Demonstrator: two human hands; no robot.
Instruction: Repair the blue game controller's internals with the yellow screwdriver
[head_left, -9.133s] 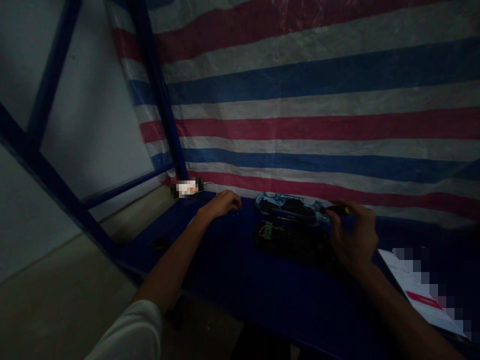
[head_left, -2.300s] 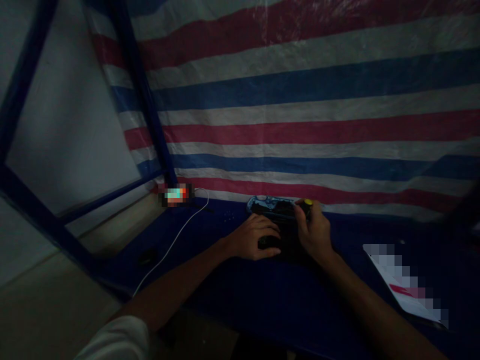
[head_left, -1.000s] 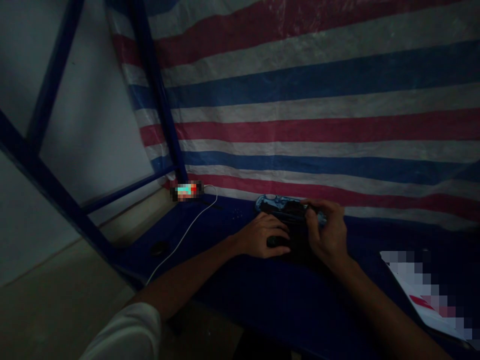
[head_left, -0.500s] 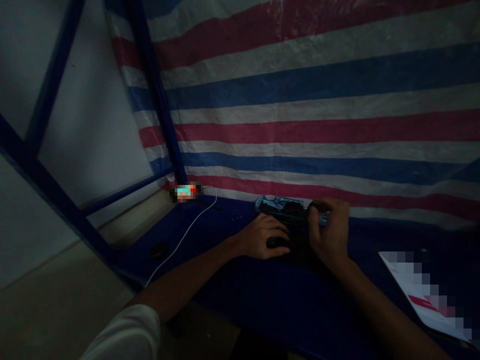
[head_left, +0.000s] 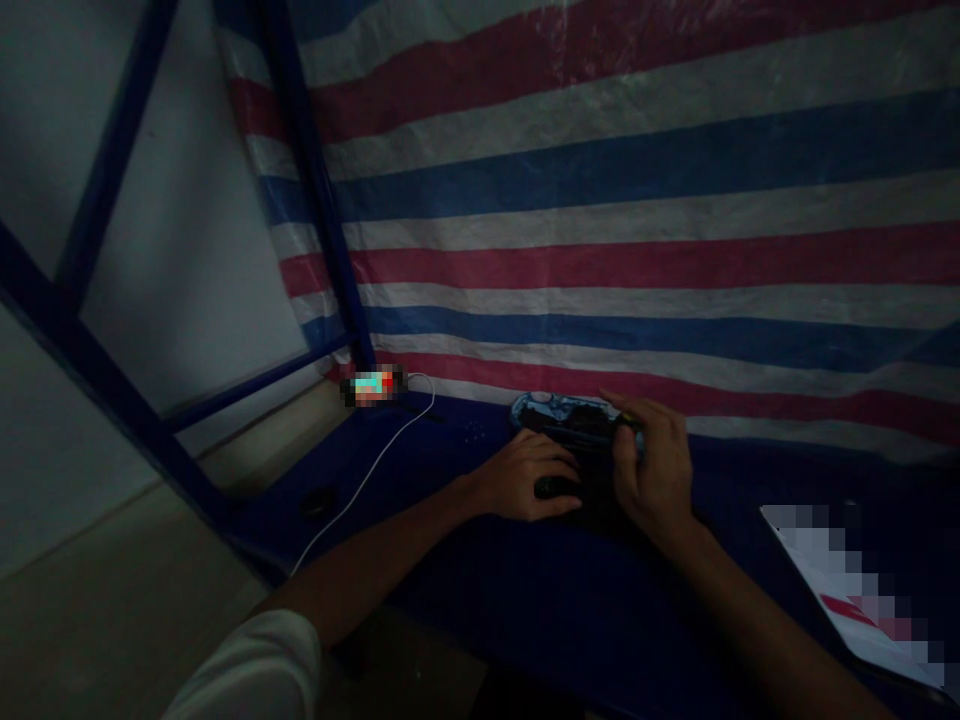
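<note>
No longer hovering near tiny scattered pieces (head_left: pixel 474 432); now curving the left hand (head_left: pixel 527 475) around the black casing (head_left: pixel 592 490) on the blue bench (head_left: pixel 487 570); leaving the blue shell (head_left: pixel 559 406) lying just behind; loosely pinching the screwdriver (head_left: pixel 628 419) in the right hand (head_left: pixel 658 458), extending fingers farther than a moment ago.

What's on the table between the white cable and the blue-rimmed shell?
Head view: small scattered specks, too tiny to identify, between white cable and blue-rimmed shell; a dark strip lies close by the cable.
</note>
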